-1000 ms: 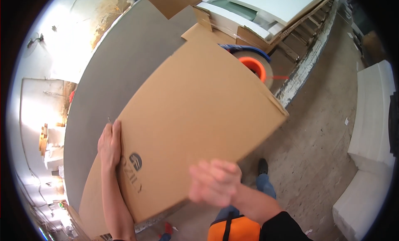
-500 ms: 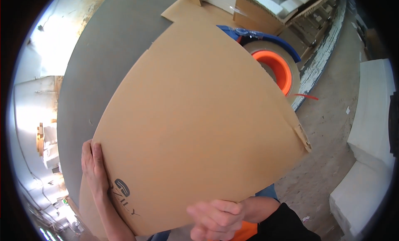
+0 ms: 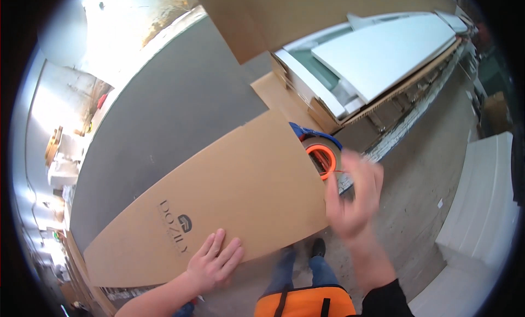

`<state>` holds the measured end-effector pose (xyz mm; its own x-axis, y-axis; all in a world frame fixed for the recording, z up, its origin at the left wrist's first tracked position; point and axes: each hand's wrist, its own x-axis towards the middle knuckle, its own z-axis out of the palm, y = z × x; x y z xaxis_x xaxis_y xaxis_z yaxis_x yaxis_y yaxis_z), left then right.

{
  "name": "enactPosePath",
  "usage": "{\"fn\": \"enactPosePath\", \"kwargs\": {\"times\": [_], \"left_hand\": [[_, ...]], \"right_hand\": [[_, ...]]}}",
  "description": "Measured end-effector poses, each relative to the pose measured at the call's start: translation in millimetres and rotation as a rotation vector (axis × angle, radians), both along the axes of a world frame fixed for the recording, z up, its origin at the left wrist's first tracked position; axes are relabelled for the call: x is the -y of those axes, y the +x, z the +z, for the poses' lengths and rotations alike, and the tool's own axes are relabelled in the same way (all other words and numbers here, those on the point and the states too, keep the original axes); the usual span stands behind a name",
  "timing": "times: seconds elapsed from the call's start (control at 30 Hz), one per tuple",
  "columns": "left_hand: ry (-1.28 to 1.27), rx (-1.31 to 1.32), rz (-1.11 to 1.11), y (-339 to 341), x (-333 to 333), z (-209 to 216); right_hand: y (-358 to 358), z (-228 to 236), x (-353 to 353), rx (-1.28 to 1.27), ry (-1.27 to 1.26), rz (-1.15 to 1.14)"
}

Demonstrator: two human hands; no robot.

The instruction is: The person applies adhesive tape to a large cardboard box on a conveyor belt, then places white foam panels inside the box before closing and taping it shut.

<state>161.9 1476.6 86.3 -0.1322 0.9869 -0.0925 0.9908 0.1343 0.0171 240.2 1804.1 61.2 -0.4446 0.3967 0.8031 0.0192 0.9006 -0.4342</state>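
Note:
A flat brown cardboard piece point(image 3: 246, 175), with dark printing near its left part, lies across the grey tabletop in front of me. My left hand point(image 3: 213, 262) rests on its near edge, fingers spread and palm down. To the right, my right hand point(image 3: 356, 196) is raised beyond the cardboard's right corner. Its thumb and fingers are apart, slightly blurred, and no object shows between them. Just past that hand sits a blue tape dispenser point(image 3: 328, 137) carrying a roll of tape with an orange core point(image 3: 330, 157). The cardboard partly covers the dispenser.
At the far right of the grey table point(image 3: 164, 120) stands an open carton point(image 3: 322, 113) packed with white panels point(image 3: 388, 54) and foam. Its brown flap point(image 3: 246, 21) spreads over the table behind. White foam blocks point(image 3: 476, 202) stand on the floor at right.
The cardboard has been lowered and turned onto the table. My left hand has moved from its left edge to its near edge. My right hand has risen toward the tape dispenser.

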Motion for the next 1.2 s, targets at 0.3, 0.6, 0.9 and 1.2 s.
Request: {"fn": "enactPosePath", "kwargs": {"times": [0.3,0.6,0.9,1.2], "left_hand": [[0.197,0.007,-0.083,-10,2,-10],[0.198,0.103,-0.072,-9,15,-14],[0.209,0.060,-0.070,-5,22,-31],[0.354,0.088,-0.006,4,28,-48]], "right_hand": [[-58,36,-50,1.318,-0.053,-0.133],[143,54,-77,0.526,-0.479,-0.397],[152,94,92,0.475,-1.500,0.307],[-30,129,157,1.273,0.016,0.011]]}}
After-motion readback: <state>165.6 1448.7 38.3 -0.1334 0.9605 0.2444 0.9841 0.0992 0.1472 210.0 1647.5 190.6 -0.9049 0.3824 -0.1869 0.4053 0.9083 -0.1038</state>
